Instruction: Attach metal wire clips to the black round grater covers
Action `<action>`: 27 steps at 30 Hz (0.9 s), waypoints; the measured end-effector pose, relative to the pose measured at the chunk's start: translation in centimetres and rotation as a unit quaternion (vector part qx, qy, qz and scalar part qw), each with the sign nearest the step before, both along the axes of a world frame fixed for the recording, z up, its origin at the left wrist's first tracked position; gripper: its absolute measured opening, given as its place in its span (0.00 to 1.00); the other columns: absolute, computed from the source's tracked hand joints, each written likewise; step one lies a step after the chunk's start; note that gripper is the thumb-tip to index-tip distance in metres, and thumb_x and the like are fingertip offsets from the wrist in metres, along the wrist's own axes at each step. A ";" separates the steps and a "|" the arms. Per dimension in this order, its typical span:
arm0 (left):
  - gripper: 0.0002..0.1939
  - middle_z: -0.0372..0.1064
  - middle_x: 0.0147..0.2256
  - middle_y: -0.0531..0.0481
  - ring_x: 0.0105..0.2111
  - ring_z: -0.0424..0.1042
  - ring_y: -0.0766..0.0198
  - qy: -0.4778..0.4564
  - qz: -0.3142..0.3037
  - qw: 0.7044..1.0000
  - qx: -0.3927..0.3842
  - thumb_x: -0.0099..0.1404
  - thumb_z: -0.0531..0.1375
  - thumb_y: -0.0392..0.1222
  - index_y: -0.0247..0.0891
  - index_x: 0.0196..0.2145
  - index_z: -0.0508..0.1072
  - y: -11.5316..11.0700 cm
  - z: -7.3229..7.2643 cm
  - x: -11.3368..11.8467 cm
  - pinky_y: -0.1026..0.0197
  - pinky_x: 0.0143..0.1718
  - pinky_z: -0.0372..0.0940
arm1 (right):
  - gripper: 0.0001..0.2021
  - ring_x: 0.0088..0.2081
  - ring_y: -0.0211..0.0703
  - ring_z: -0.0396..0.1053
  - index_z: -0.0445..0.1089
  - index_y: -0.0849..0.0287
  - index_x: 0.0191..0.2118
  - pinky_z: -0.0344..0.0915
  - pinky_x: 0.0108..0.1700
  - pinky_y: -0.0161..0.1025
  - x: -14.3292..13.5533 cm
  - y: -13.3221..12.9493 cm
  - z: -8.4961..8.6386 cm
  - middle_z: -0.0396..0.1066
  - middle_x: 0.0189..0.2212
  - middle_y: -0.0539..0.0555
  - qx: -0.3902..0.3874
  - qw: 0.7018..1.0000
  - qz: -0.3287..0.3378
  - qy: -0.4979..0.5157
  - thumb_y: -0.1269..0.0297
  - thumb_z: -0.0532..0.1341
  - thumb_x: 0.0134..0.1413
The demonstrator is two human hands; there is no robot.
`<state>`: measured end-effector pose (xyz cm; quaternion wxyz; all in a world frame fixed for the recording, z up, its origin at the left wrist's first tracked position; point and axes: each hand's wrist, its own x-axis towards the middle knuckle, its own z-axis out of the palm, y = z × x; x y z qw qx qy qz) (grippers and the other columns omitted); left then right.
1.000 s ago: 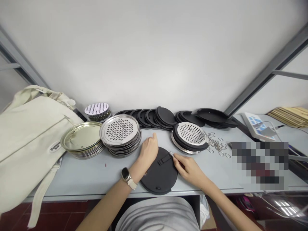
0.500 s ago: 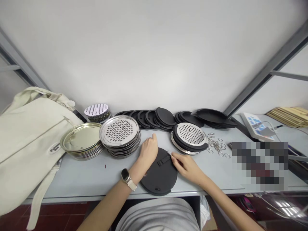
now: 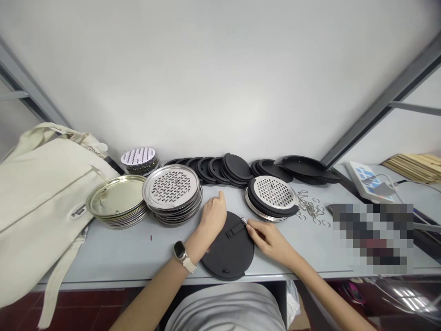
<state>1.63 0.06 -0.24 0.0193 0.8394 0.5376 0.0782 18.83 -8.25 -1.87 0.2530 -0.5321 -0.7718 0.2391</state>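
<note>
A round black plastic disc (image 3: pixel 229 257) lies flat at the table's front, with a narrow strip-shaped fitting and a small slot on its face. Over the disc's upper left rim rests my left hand (image 3: pixel 212 215), fingers curled and one digit sticking up; its fingertips are partly hidden. At the upper right rim, my right hand (image 3: pixel 267 236) pinches a small metal ring (image 3: pixel 244 221) beside the outer end of the strip. To the right, a perforated metal grater plate (image 3: pixel 274 191) tops a stack of black discs and metal plates. Several loose metal rings (image 3: pixel 312 209) are scattered beyond it.
Left of my hands stand a stack of grater plates (image 3: pixel 172 187) and a stack of gold-toned metal plates (image 3: pixel 117 196). Black discs (image 3: pixel 237 168) line the wall. A cream bag (image 3: pixel 51 202) leans at the far left; a white device (image 3: pixel 370 181) with a cable sits right.
Both hands keep nearly the same position. The metal ring and my right fingertips have shifted very slightly right; the disc stays put.
</note>
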 end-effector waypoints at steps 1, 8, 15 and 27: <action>0.14 0.74 0.32 0.39 0.36 0.78 0.56 -0.001 0.000 1.000 0.000 0.66 0.47 0.22 0.29 0.46 0.64 0.0 0.0 0.0 0.64 0.33 0.68 | 0.16 0.21 0.36 0.53 0.48 0.55 0.26 0.49 0.27 0.35 0.0 0.0 0.0 0.49 0.19 0.44 0.001 1.000 0.000 -0.001 0.63 0.46 0.67; 0.13 0.74 0.32 0.39 0.36 0.78 0.56 -0.007 -0.001 1.000 0.000 0.66 0.48 0.22 0.29 0.46 0.64 0.1 -0.2 0.0 0.64 0.33 0.68 | 0.14 0.21 0.35 0.52 0.47 0.55 0.26 0.48 0.27 0.35 -0.1 -0.2 -0.3 0.49 0.19 0.44 0.009 1.000 0.000 -0.014 0.65 0.47 0.65; 0.13 0.74 0.32 0.39 0.36 0.78 0.55 -0.002 -0.003 1.000 -0.001 0.66 0.47 0.23 0.29 0.46 0.64 0.1 -0.2 0.0 0.63 0.33 0.68 | 0.14 0.21 0.35 0.51 0.46 0.55 0.25 0.46 0.27 0.35 -0.2 -0.2 -0.7 0.49 0.19 0.44 0.020 0.999 -0.009 -0.034 0.67 0.50 0.62; 0.13 0.75 0.32 0.39 0.35 0.78 0.55 -0.002 0.004 1.000 0.001 0.66 0.47 0.23 0.29 0.45 0.64 0.1 -0.2 0.0 0.63 0.31 0.68 | 0.14 0.21 0.35 0.53 0.46 0.55 0.27 0.47 0.28 0.35 -0.2 -0.5 -0.5 0.50 0.19 0.44 0.014 0.999 -0.003 -0.037 0.66 0.48 0.65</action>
